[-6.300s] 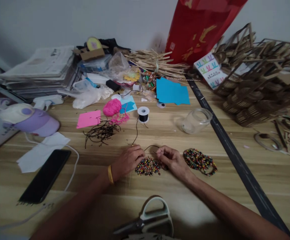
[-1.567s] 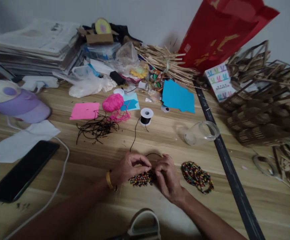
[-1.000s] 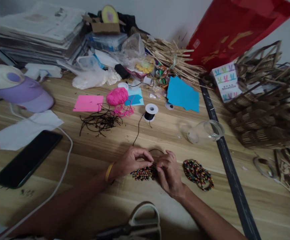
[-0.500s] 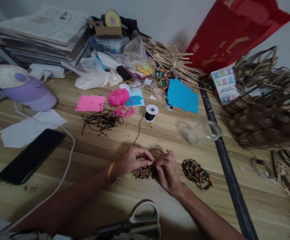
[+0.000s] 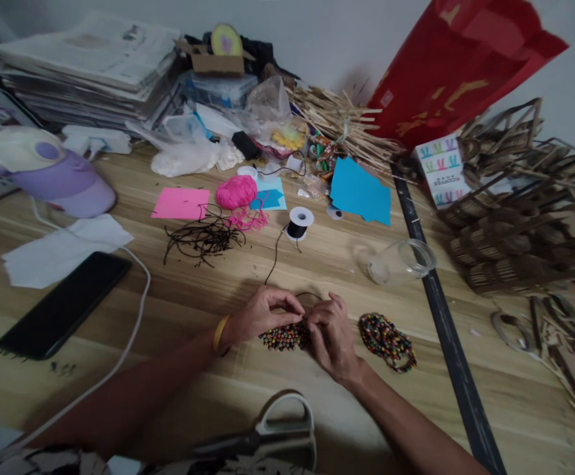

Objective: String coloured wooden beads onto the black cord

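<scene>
beads (image 5: 283, 338), small, round and multicoloured, lie in a loose heap on the pale wood-grain tabletop (image 5: 183, 402), just below the fingertips of the left hand (image 5: 267, 315) and beside the right hand (image 5: 334, 336). the left hand arches over the heap's upper edge, its thumb and forefinger drawn near each other at the tips. the right hand is half curled, thumb and forefinger bent toward the left hand's tips; what either pinches is too small and dark to tell. a thin black cord (image 5: 274, 260) runs from a white plastic spool (image 5: 301, 216) down behind the left hand, and a dark arc of cord shows between the two hands. coiled strands of multicoloured beads (image 5: 389, 342) lie just right of the right hand.

beyond them is a clear glass jar (image 5: 399, 264), its contents impossible to make out. at the back, a small open brown cardboard box (image 5: 218, 64) holds a round yellow object (image 5: 226, 41) and sits atop a clear bluish plastic box (image 5: 222, 91).
</scene>
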`<action>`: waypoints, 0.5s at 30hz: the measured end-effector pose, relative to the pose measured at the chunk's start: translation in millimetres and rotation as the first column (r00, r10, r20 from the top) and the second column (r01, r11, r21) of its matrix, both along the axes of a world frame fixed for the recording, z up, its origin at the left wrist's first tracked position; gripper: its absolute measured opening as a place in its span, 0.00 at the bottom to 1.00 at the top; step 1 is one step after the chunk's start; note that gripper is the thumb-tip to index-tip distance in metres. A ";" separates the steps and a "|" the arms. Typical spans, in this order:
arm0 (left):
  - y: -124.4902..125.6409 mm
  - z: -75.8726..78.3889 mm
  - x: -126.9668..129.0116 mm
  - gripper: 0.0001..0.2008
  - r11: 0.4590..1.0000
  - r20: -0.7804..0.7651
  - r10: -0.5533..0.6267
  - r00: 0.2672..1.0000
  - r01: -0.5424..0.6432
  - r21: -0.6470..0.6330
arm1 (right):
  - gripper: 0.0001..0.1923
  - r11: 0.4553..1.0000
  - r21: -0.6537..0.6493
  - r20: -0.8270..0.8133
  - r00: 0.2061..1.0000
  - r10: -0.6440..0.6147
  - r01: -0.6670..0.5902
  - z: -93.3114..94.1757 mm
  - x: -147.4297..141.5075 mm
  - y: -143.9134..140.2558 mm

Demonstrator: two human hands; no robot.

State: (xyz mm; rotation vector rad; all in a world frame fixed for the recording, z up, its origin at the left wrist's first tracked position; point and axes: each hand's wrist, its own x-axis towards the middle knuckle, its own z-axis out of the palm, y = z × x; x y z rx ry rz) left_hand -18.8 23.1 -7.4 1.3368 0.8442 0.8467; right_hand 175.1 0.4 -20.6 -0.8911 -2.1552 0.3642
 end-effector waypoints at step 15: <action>-0.4 2.2 -0.1 0.07 1.000 -0.017 0.012 1.000 -0.012 0.000 | 0.06 1.000 0.014 -0.017 1.000 0.007 -0.007 3.0 -0.9 3.5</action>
